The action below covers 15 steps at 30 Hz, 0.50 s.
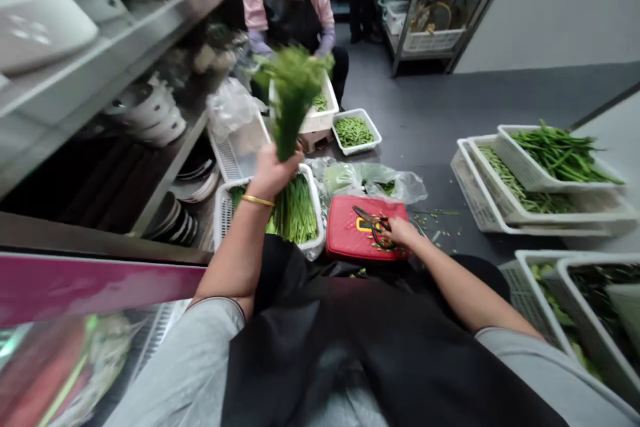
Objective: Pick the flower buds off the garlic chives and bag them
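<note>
The left hand [273, 173] is raised and closed in a fist, with a gold bangle [258, 201] at the wrist. The right hand [403, 232] is lowered, its fingers [393, 225] extended forward and down. Both forearms [455, 283] are bare.

On the glossy red plastic cutting board [350, 230] lie shiny metal scissors [363, 215]. Just behind the board is a thin, crinkled clear plastic bag [370, 181]; beside it, a smooth white plastic lattice basket [220, 213]; below it, a matt black cloth apron [380, 353].
</note>
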{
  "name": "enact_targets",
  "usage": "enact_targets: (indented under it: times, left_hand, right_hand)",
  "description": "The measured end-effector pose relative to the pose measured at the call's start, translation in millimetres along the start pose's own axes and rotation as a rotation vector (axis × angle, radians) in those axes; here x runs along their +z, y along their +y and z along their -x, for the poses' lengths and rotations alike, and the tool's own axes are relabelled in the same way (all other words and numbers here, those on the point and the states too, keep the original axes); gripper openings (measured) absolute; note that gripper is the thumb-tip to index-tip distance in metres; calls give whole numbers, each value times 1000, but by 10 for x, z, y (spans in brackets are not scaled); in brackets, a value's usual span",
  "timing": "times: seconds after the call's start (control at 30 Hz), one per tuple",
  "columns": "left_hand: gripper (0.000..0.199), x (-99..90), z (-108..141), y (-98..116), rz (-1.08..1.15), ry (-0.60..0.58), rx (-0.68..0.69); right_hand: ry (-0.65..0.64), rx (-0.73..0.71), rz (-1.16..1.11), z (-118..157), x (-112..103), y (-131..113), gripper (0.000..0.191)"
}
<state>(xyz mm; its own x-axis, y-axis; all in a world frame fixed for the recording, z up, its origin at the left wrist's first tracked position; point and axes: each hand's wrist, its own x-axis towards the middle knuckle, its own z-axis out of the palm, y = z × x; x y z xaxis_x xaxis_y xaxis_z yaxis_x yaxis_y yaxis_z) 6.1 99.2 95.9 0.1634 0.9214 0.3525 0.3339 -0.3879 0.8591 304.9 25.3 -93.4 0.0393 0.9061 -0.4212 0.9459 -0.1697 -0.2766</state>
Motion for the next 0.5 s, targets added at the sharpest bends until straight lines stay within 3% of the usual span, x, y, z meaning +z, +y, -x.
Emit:
enact_targets:
  times: [0.1, 0.2, 0.37, 0.5]
  left_hand:
    - [24, 90, -54, 78, -742, -162, 78]
    - [32, 191, -31, 198, -1188, -355, 123]
    - [34, 324, 22, 375, -1333, -429, 210]
    - [31, 495, 2, 440, -1342, -401, 221]
  right_hand:
    - [-23, -4, 66, -23, 194, 0, 30]
    - [-40, -36, 58, -90, 209, 35, 33]
    - [-86, -31, -82, -140, 7, 221, 19]
    - [-105, -20, -288, 242, -155, 551, 27]
